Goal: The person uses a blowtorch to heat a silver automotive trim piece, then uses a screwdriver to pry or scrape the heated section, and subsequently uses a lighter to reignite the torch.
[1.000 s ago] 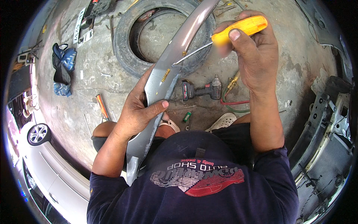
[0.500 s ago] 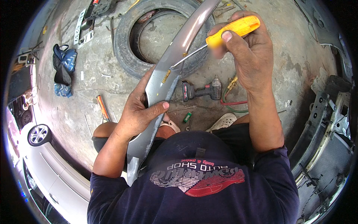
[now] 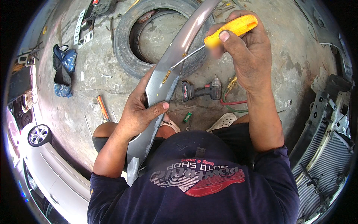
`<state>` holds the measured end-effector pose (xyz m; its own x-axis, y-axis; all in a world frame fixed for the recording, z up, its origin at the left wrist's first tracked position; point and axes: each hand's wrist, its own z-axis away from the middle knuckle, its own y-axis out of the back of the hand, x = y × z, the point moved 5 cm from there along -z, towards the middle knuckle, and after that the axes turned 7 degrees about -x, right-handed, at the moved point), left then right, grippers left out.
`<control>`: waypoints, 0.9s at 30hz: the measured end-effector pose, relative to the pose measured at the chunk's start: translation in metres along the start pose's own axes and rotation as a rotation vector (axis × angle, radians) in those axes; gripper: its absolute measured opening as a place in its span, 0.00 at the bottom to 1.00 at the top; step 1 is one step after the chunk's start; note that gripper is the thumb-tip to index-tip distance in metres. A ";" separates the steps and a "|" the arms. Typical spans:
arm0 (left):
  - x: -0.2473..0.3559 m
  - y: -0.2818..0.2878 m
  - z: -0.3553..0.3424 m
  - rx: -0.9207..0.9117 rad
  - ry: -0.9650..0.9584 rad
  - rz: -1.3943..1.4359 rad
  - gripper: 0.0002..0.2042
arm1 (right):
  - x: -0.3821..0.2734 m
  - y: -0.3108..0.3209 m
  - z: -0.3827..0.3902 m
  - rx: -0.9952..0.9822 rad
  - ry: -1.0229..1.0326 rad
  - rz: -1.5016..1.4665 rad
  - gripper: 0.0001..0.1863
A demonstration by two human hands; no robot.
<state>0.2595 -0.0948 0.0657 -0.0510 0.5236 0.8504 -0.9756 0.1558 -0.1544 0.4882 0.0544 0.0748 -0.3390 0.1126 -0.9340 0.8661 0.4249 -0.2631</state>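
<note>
A long, curved grey car trim panel point(image 3: 158, 93) slants up across my lap, its upper end past the top edge. My left hand point(image 3: 143, 115) is closed around its lower middle, thumb on the face and fingers behind. In my right hand point(image 3: 251, 56) is a yellow-handled, screwdriver-like tool point(image 3: 233, 30), gripped by the handle. Its thin metal shaft points down-left, and the tip meets the panel at the upper end of a short row of golden-brown ridged marks point(image 3: 166, 77). A smaller brown spot point(image 3: 184, 55) lies higher up by the panel's edge.
A tyre point(image 3: 125, 48) lies behind the panel. On the concrete floor are a cordless impact wrench point(image 3: 203, 89), hoses with a brass fitting point(image 3: 232, 83), a green lighter point(image 3: 187, 117), an orange-handled tool point(image 3: 102, 107) and a blue-black bag point(image 3: 64, 71). A radiator assembly point(image 3: 324, 145) stands right, a white car point(image 3: 59, 175) left.
My right hand and the yellow handle have shifted slightly to the left. The tip stays by the upper end of the marks. My left hand and the panel look unmoved.
</note>
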 end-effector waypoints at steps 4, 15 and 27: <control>0.001 -0.001 -0.001 -0.009 0.003 0.007 0.45 | -0.001 0.000 0.001 0.009 -0.019 0.025 0.18; 0.001 0.000 -0.001 -0.003 0.003 0.022 0.45 | -0.004 0.009 0.000 0.038 0.009 -0.026 0.17; 0.002 -0.001 0.000 -0.006 -0.007 0.008 0.45 | -0.002 0.005 0.000 0.016 0.001 -0.017 0.18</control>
<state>0.2600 -0.0939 0.0672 -0.0599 0.5186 0.8529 -0.9739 0.1569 -0.1638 0.4929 0.0567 0.0753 -0.3544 0.1061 -0.9291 0.8657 0.4129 -0.2830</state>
